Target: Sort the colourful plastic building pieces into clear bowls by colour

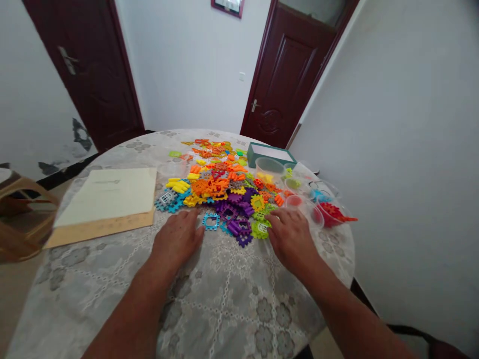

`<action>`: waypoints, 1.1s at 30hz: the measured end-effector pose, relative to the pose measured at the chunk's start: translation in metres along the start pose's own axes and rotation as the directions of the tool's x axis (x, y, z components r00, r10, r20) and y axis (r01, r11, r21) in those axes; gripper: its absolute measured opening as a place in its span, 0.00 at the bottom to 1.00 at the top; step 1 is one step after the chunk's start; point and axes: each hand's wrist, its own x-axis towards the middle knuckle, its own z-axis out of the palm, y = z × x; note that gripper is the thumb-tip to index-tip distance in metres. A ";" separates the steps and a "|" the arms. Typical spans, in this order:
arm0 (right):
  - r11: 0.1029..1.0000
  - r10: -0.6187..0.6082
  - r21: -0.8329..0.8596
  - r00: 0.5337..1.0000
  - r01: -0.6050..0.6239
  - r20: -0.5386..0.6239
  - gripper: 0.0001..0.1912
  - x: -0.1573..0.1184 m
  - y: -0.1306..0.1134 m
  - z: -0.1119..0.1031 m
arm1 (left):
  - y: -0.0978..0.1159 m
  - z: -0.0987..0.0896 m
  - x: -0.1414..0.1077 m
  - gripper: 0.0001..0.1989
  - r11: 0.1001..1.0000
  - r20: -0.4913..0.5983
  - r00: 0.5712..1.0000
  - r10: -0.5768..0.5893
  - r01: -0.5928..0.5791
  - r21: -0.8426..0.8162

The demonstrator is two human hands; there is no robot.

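Left hand (178, 233): rests palm down on the worktop (209, 319), thumb apart from the fingers, the gap moderately wide with nothing seen in it.
Light-blue square frame (211, 222): lies flat just beside the left thumb, at the near edge of the heap.
Right hand (292, 233): palm down, fingers bent at the lime-green pieces (260, 229); I cannot tell whether they pinch one or merely touch.
Heap: interlocking plastic pieces in the middle of the worktop, between and beyond the hands; purple pieces (235, 212) nearest, orange pieces (211, 187) behind them, yellow pieces (178, 186) on the left.
Clear tubs: on the right, one holding red pieces (333, 214).
Green box (252, 155): beyond the heap, right of centre.
Pale sheet (108, 197): left of the heap, bearing a faint drawing, over a tan sheet (105, 231).
Cloth: grey floral pattern, covering the worktop.
Background: two dark red doors and pale walls.
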 end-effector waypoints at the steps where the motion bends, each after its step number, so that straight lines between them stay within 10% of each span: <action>1: 0.999 0.046 -0.007 0.998 -0.047 -0.029 0.14 -0.015 0.004 0.005 | 0.000 0.000 0.001 0.23 1.000 0.006 1.000 0.003 -0.004 0.015; 8: 0.984 0.173 -0.023 0.976 -0.178 -0.134 0.18 -0.065 0.040 0.028 | 0.001 0.003 0.002 0.24 0.998 0.017 1.000 0.017 -0.018 0.058; 33: 0.989 0.126 -0.064 0.990 -0.130 -0.067 0.13 -0.057 0.054 0.032 | 0.005 0.001 0.001 0.23 0.998 0.011 1.000 0.027 -0.027 0.048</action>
